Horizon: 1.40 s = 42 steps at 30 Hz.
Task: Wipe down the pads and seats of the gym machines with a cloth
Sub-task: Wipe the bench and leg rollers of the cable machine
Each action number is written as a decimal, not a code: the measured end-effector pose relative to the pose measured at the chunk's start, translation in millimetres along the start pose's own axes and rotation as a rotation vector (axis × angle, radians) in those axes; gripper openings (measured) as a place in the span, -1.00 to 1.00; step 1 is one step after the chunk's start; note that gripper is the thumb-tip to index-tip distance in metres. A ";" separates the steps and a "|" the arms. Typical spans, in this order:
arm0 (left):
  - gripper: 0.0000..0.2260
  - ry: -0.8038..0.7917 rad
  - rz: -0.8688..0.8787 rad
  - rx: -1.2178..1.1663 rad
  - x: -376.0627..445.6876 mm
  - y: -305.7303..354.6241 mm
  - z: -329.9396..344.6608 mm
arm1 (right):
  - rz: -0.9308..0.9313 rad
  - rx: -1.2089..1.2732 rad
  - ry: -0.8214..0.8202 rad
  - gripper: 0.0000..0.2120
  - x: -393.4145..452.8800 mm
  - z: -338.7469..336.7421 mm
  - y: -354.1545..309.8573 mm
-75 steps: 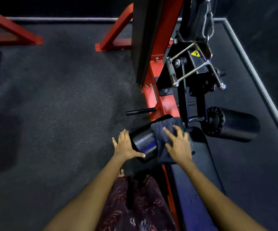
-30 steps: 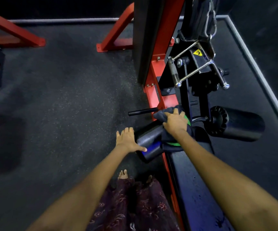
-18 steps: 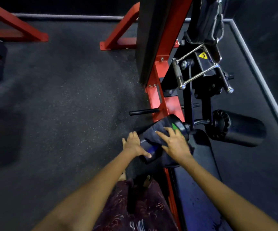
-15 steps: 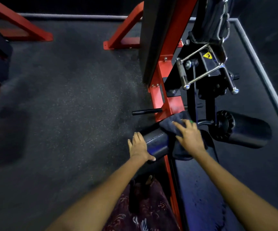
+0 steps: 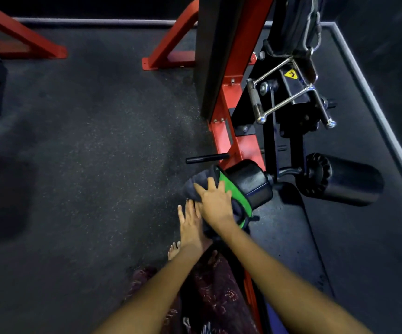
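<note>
head view: the cloth (image 5: pixel 196 186) could slide off the left end of the roller pad (image 5: pixel 248 183), since the right hand (image 5: pixel 215 201) only presses it with straight fingers. it lies under those fingers, draped over the pad's end. the left hand (image 5: pixel 190 225) rests flat below, gripping nothing.

No readable words or numbers; one yellow warning sticker (image 5: pixel 290 74) with a small black pictogram, on the machine's black bracket (image 5: pixel 298 92); pictogram too small to make out
</note>
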<state>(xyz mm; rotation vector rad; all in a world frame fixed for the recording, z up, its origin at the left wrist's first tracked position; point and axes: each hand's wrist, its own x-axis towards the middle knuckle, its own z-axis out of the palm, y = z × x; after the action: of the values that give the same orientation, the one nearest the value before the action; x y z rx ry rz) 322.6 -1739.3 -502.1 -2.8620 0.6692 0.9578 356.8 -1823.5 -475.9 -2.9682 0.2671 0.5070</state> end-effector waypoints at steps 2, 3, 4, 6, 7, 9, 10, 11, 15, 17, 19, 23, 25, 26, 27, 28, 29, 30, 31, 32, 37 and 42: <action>-0.19 0.035 0.069 -0.134 -4.0 -20.9 2.5 | -0.021 0.077 0.053 -0.44 -22.1 4.7 5.5; -0.21 0.068 0.086 -0.221 -5.3 -30.0 3.9 | -0.055 0.104 0.079 -0.37 -29.8 5.7 13.3; -0.21 0.097 0.101 -0.311 -5.1 -36.4 5.2 | -0.098 0.093 0.098 -0.31 -35.1 7.7 25.6; -0.22 0.148 0.111 -0.527 -2.2 -41.6 4.4 | -0.117 0.046 0.153 -0.25 -36.5 7.2 57.4; -0.25 0.172 0.104 -0.643 0.0 -42.2 1.8 | -0.087 0.040 0.197 -0.26 -33.6 6.4 74.6; -0.36 0.207 0.079 -0.824 4.9 -42.9 -1.9 | 0.033 0.108 0.280 -0.32 -26.0 2.8 105.6; -0.42 0.225 0.069 -0.896 8.5 -43.2 -2.7 | 0.109 0.156 0.291 -0.35 -21.1 -1.6 115.1; -0.47 0.241 0.060 -0.961 11.5 -44.0 -2.3 | 0.175 0.201 0.294 -0.38 -17.1 -4.9 118.4; -0.55 0.249 0.042 -1.053 16.3 -47.8 -1.9 | 0.318 0.260 0.364 -0.40 -18.5 -0.3 90.0; -0.53 0.252 0.054 -1.012 15.8 -49.1 -0.6 | 0.318 0.311 0.384 -0.38 -32.1 10.0 67.9; -0.48 0.266 0.081 -0.945 14.2 -49.1 0.9 | 0.267 0.356 0.356 -0.35 -48.5 23.2 46.7; -0.39 0.232 0.066 -0.779 4.9 -42.7 -1.3 | 0.134 0.402 0.260 -0.28 -75.0 43.3 23.2; -0.32 0.202 0.040 -0.708 -0.5 -38.8 -3.6 | 0.078 0.372 0.232 -0.26 -84.3 49.8 25.4; -0.29 0.191 0.037 -0.672 -1.8 -37.4 -3.4 | 0.047 0.341 0.218 -0.26 -88.2 51.6 28.6; -0.27 0.179 0.036 -0.630 -3.4 -35.6 -2.6 | 0.020 0.311 0.208 -0.25 -92.5 52.4 32.3; -0.25 0.164 0.037 -0.578 -4.1 -33.9 -1.0 | -0.004 0.284 0.184 -0.25 -95.9 54.3 36.2; -0.23 0.144 0.037 -0.519 -6.0 -30.9 0.6 | -0.024 0.257 0.160 -0.25 -100.2 55.9 41.7; -0.21 0.125 0.032 -0.461 -7.3 -28.5 2.7 | -0.045 0.226 0.132 -0.25 -103.5 57.4 46.6; -0.18 0.113 0.021 -0.418 -10.4 -23.6 4.8 | -0.069 0.189 0.091 -0.27 -109.3 57.6 52.4; -0.16 0.109 0.004 -0.396 -14.0 -17.8 8.0 | -0.098 0.150 0.046 -0.30 -116.8 58.8 60.1; -0.11 0.133 -0.081 -0.391 -34.7 12.1 32.5 | -0.062 0.041 -0.249 -0.44 -170.2 83.9 119.8; -0.11 0.053 -0.117 -0.430 -56.2 46.7 74.5 | 0.055 0.123 -0.250 -0.46 -221.0 104.0 174.6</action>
<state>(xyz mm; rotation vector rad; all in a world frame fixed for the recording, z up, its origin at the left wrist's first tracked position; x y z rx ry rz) 221.1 -1746.5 -525.3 -3.2586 0.3231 1.1312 85.0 -1945.2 -513.6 -2.7485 0.3409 0.8271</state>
